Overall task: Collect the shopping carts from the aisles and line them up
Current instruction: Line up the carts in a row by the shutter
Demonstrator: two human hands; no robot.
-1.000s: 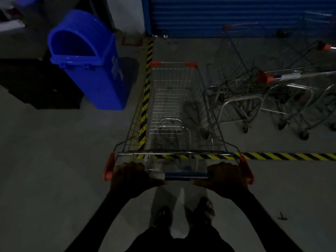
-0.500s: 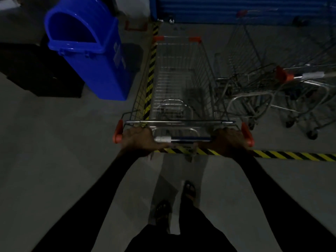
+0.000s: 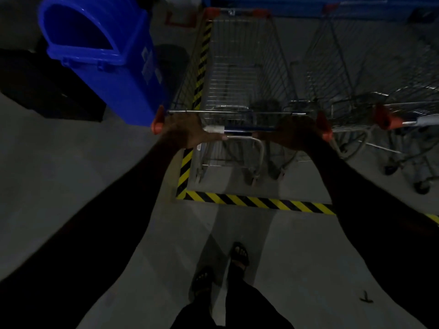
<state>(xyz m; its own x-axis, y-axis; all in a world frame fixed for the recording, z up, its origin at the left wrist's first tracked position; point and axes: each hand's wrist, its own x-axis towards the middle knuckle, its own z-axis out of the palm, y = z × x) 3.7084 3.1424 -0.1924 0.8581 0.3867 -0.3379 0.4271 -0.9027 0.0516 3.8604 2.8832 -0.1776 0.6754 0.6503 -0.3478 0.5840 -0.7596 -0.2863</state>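
Parking step: we are gripping the cart handle point(image 3: 240, 131), left hand point(image 3: 187, 131) and right hand point(image 3: 292, 134) fingers clamped; next, aligning beside the parked carts point(image 3: 370, 108) right of our fingers.

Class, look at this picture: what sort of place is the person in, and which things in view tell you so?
Probably a shop's cart parking bay: wire shopping carts stand side by side, striped floor tape marks off the bay, and a blue shutter closes the back.

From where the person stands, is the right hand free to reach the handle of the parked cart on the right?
Probably yes. The right hand grips the pushed cart's handle; the parked cart's handle lies just beyond it to the right with nothing between, though the hand must let go first.
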